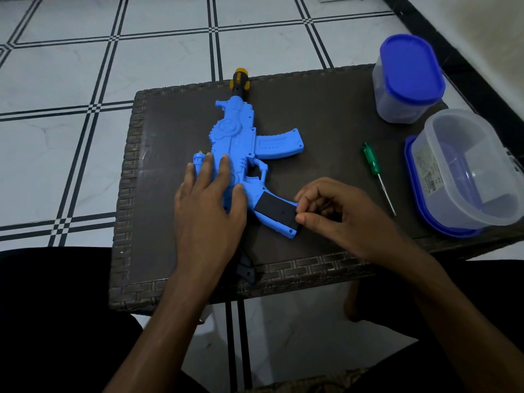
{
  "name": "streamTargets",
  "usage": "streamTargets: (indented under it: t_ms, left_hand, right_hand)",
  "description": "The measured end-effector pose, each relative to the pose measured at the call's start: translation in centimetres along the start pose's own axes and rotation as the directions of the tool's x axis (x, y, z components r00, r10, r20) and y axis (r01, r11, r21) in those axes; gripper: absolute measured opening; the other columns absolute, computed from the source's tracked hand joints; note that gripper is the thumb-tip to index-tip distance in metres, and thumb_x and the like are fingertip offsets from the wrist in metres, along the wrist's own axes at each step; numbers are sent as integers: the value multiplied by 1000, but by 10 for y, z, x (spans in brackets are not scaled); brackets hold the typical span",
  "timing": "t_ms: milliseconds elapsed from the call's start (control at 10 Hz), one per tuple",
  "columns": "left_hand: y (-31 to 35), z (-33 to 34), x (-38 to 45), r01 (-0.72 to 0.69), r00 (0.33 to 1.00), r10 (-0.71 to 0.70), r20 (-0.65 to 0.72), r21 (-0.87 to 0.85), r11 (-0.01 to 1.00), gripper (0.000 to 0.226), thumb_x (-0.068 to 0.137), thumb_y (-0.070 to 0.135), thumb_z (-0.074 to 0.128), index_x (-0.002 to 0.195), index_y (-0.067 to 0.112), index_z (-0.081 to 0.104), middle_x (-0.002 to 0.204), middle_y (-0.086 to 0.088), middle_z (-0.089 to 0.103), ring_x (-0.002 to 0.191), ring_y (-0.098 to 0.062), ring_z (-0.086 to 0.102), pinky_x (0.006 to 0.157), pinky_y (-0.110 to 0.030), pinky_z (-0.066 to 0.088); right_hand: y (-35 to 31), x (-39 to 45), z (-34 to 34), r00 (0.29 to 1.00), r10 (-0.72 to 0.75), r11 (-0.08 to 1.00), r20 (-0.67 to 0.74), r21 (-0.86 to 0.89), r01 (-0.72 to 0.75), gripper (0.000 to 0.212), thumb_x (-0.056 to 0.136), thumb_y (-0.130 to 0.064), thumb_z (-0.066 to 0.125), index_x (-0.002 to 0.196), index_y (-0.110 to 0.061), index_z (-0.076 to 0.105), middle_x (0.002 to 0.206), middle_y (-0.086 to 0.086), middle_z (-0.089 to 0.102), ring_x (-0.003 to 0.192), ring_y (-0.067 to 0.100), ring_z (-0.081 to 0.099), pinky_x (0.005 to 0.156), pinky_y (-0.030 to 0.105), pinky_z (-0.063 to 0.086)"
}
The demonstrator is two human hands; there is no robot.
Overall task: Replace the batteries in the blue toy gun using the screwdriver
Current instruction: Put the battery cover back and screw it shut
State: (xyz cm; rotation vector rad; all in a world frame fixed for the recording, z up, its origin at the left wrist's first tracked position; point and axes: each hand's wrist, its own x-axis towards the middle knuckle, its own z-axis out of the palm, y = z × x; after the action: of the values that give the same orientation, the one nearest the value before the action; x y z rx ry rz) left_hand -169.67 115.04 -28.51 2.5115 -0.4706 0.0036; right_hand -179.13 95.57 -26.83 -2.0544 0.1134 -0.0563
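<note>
The blue toy gun (235,143) lies flat on the dark wicker table (326,123), its yellow-and-black muzzle pointing away from me. My left hand (209,199) presses flat on the gun's body with straight fingers. A black battery cover (276,211) sits on the grip at the near end. My right hand (334,214) has curled fingers at the cover's end, thumb and fingertips pinching its edge. The green-handled screwdriver (377,174) lies on the table to the right of my right hand, untouched.
A tall clear container with a blue lid (408,78) stands at the table's back right. An open clear container (465,171) rests on its blue lid at the right edge. The gun's black stock (245,268) overhangs the near table edge. Tiled floor surrounds the table.
</note>
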Motion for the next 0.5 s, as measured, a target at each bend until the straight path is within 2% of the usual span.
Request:
streamTargets:
  t_ms: [100, 200, 300, 400, 500]
  left_hand:
    - [0, 1, 0, -4, 1000, 4, -1, -3, 1000, 52, 98, 35, 47, 148, 25, 39, 161, -2, 27, 151, -26, 14, 119, -48, 21]
    - [0, 1, 0, -1, 1000, 1, -2, -5, 1000, 52, 98, 35, 47, 148, 25, 40, 161, -2, 28, 151, -26, 14, 119, -48, 21]
    - [-1, 1, 0, -3, 1000, 3, -3, -1, 1000, 52, 98, 34, 47, 148, 25, 40, 161, -2, 28, 150, -27, 14, 119, -48, 21]
    - [0, 1, 0, -9, 1000, 9, -1, 10, 1000, 52, 98, 34, 47, 148, 24, 39, 160, -2, 28, 150, -27, 14, 119, -49, 21]
    - [0, 1, 0, -6, 1000, 6, 1, 4, 1000, 52, 98, 34, 46, 149, 24, 39, 161, -2, 28, 150, -27, 14, 119, -49, 21]
  right_hand:
    - [2, 1, 0, 998, 65, 997, 15, 44, -66, 15, 84, -8, 75, 90, -13, 62, 98, 17, 68, 82, 32, 64, 77, 51, 53]
    - [2, 4, 0, 991, 126, 985, 42, 114, -130, 20, 84, -4, 74, 92, -15, 58, 99, 25, 67, 79, 37, 62, 77, 50, 53]
    - [1, 8, 1, 984, 168, 971, 59, 165, -175, 22, 83, 0, 73, 91, -15, 59, 102, 20, 67, 74, 21, 58, 68, 33, 52]
    - [-1, 9, 1, 976, 199, 954, 84, 212, -213, 23, 83, 2, 73, 93, -14, 60, 103, 10, 69, 76, 17, 61, 66, 25, 51]
    - [-1, 8, -1, 972, 209, 938, 109, 260, -231, 24, 82, 4, 72, 93, -13, 60, 106, 12, 68, 78, 18, 59, 67, 33, 49]
